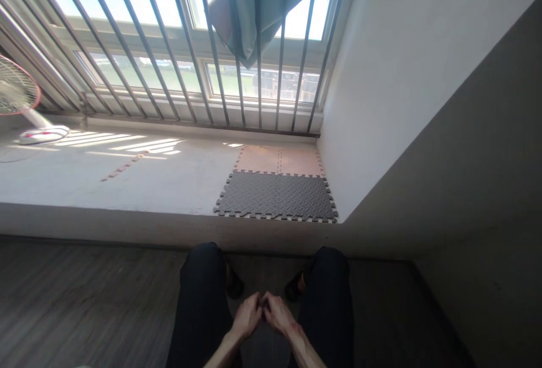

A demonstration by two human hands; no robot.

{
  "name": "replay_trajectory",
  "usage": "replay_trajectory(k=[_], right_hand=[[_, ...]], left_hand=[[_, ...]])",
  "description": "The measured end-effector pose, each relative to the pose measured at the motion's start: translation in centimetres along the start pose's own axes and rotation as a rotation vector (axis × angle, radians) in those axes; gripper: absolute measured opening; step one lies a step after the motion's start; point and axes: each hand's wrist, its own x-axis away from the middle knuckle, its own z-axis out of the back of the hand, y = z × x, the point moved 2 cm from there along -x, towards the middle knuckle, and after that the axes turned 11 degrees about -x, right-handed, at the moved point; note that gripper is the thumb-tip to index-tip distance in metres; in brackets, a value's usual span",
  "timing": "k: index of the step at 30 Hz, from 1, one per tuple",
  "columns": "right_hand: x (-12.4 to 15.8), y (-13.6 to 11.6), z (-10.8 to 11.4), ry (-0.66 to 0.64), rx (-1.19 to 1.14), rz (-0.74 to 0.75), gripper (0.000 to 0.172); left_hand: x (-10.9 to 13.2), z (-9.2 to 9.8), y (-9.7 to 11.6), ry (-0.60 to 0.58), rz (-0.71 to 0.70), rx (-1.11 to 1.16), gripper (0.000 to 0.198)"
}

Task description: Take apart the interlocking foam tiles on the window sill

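Two dark mats [262, 192] on pale ledge [178, 179] | barred window [184, 29] | fan [34, 117]

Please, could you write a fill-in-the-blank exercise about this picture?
Dark fabric trousers have a leg on each ____ of the bare left hand and bare right hand.
Pale pink foam mats lie between dark grey foam mats and the barred ____.
The red-rimmed white fan meets the picture's ____ edge.
Missing: side; window; left
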Motion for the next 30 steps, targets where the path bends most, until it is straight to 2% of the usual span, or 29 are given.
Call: replay_trajectory(k=[3, 7, 11, 14, 17, 19, 22, 24, 26, 30], right_hand=[[-1.4, -2.1, 4.1, 0.192, -0.232, 0.142, 0.027], [-4.1, -8.0, 12.0, 0.352, -0.386, 0.336, 0.025], [-8.3, -12.8, 20.1, 0.449, -0.39, 0.445, 0.036], [-13.0, -13.6, 25.0, 0.536, -0.205, 0.484, 0.045], [-18.3, -11.8, 28.9, 0.662, -0.028, 0.499, 0.043], [-21.7, -9.9, 30.7, 0.737, 0.057, 0.491, 0.042], [-26.0, -7.3, 32.4, 0.791, 0.188, 0.436, 0.05], [-28.3, -6.2, 32.9, 0.786, 0.254, 0.35, 0.062], [-30.0, -5.8, 33.4, 0.762, 0.29, 0.271, 0.072], [-32.2, -6.5, 34.5, 0.697, 0.327, 0.268, 0.076]], left_hand=[[-1.8, 6.0, 1.1, 0.24, -0.099, 0.257, 0.027], [-6.0, 14.9, 4.2, 0.551, -0.173, 0.663, 0.025], [-13.4, 23.3, 7.3, 0.903, -0.122, 0.88, 0.03], [-19.8, 28.8, 8.1, 1.016, -0.063, 0.762, 0.037], [-25.1, 33.7, 6.9, 1.009, -0.014, 0.399, 0.044], [-27.9, 36.5, 4.9, 0.968, 0.09, 0.168, 0.05], [-31.1, 39.8, 1.5, 0.889, 0.266, -0.032, 0.066], [-32.9, 41.5, 0.0, 0.821, 0.312, -0.086, 0.079], [-34.5, 42.7, -0.6, 0.737, 0.311, -0.068, 0.088], [-37.8, 44.6, 0.3, 0.649, 0.281, 0.108, 0.076]])
